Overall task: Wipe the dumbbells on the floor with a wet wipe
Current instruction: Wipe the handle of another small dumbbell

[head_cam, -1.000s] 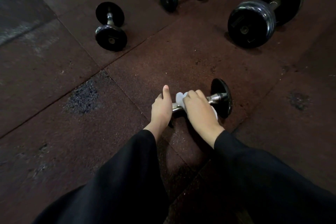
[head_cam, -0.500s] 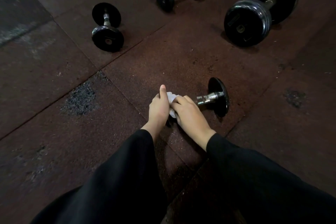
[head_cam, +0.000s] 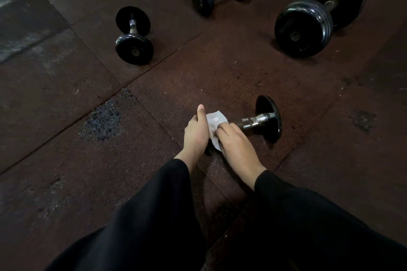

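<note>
Dark rubber gym floor, seams showing. You've got the nearest dumbbell right in front of you: left hand curls over its near end, thumb up, and right hand pinches the wet wipe against the handle there. Looks like mid-wipe; next, work toward the far plate. The near plate's hidden under your hands. Three more dumbbells wait well beyond it.

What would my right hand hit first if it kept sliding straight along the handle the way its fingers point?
Probably nothing at first: the right hand, holding the wet wipe, points toward the left hand, which covers the near dumbbell's hidden near plate. It would likely meet that hand.
</note>
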